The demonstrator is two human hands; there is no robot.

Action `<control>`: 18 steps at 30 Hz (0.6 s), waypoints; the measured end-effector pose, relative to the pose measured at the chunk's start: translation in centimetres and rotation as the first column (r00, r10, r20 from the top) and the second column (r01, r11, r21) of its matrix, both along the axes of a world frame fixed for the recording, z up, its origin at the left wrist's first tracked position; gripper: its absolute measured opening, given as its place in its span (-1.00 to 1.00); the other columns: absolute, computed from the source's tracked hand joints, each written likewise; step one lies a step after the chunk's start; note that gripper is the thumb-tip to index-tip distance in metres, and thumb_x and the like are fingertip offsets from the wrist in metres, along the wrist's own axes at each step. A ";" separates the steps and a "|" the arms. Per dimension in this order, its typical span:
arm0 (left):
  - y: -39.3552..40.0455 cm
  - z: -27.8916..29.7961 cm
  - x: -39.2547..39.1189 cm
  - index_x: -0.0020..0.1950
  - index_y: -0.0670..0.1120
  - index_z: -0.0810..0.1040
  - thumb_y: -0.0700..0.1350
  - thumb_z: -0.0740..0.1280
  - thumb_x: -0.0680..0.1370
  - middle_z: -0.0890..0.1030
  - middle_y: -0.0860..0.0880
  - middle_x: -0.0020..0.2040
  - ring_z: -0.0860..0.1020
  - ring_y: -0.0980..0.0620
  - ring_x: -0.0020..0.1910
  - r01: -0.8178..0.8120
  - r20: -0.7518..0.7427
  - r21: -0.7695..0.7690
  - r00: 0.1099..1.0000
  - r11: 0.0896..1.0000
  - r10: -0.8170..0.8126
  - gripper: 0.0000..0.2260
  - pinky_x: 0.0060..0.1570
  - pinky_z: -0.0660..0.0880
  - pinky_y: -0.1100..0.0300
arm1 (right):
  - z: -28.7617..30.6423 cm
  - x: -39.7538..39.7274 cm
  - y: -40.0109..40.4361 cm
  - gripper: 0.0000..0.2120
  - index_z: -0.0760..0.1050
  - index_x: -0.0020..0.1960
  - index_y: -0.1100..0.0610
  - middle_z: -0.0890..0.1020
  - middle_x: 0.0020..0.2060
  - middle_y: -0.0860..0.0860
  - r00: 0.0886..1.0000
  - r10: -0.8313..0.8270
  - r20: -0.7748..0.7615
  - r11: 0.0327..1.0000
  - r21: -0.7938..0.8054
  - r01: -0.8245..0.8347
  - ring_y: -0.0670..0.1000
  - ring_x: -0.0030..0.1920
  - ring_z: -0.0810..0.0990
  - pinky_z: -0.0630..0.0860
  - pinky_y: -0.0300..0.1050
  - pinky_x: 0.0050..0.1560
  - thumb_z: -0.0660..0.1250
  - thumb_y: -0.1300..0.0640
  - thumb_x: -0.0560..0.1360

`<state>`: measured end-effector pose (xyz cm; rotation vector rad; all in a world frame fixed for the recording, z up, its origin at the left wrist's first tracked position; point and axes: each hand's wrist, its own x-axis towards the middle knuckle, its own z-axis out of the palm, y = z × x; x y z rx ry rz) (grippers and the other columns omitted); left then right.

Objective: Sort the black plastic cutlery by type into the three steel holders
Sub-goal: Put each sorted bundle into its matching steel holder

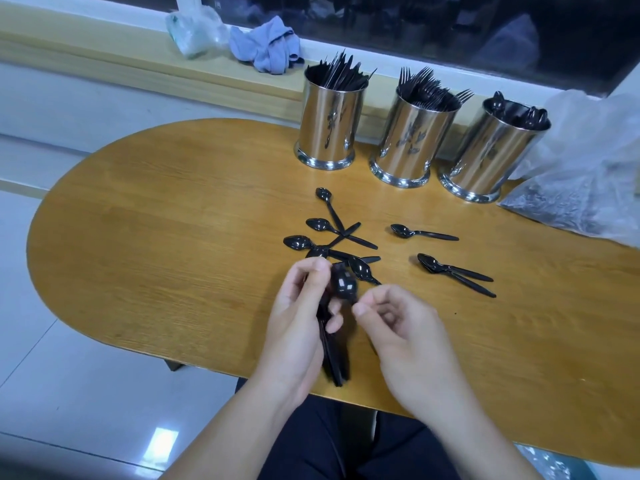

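A: any readable text, labels or numbers we can log here?

B: none we can read; the three steel holders (325, 129) carry dark marks on their fronts, but we take those for reflections of the spoons (332, 237) on the table, not print; plastic bag (585, 174) at the right shows grey speckle only; bag on the sill (194, 32) has green blotches, too blurred to make out as letters.

A: so we log zero legible signs.
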<state>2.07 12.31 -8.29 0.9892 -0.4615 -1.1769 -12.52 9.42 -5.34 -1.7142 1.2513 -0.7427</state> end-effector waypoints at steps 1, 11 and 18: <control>0.0 0.2 -0.3 0.25 -0.15 0.57 0.13 0.39 0.71 0.47 -0.06 -0.04 0.45 0.02 -0.11 0.005 0.003 0.002 1.000 1.000 -0.005 -0.65 -0.10 0.44 0.11 | 0.2 0.8 0.2 -0.85 0.64 -0.07 -0.04 0.72 -0.16 -0.12 0.999 0.015 0.047 1.000 0.017 -0.016 -0.08 -0.12 0.67 0.57 -0.21 -0.03 0.43 0.11 0.68; -1.2 -0.4 1.5 0.17 -0.06 0.55 -0.15 0.33 0.78 0.42 -0.05 -0.13 0.42 0.02 -0.21 -0.060 -0.262 0.029 0.963 0.998 0.065 -0.98 -0.14 0.44 0.10 | -2.3 -1.5 -4.0 -0.71 0.69 0.31 -0.07 0.61 0.09 -0.20 0.891 -0.172 -0.419 0.918 -0.397 -0.009 -0.12 0.10 0.58 0.60 -0.06 0.15 0.48 -0.08 0.62; -1.2 -0.5 2.1 0.25 -0.05 0.72 0.02 0.50 0.63 0.56 -0.01 0.00 0.46 0.13 -0.24 -0.037 -0.054 0.071 0.998 0.997 0.041 -0.76 -0.37 0.43 0.30 | -4.4 -2.4 -5.8 -0.81 0.74 0.18 0.02 0.66 0.01 -0.09 0.769 -0.276 -0.576 0.877 -0.479 -0.043 0.00 0.07 0.61 0.52 0.03 0.15 0.51 -0.02 0.61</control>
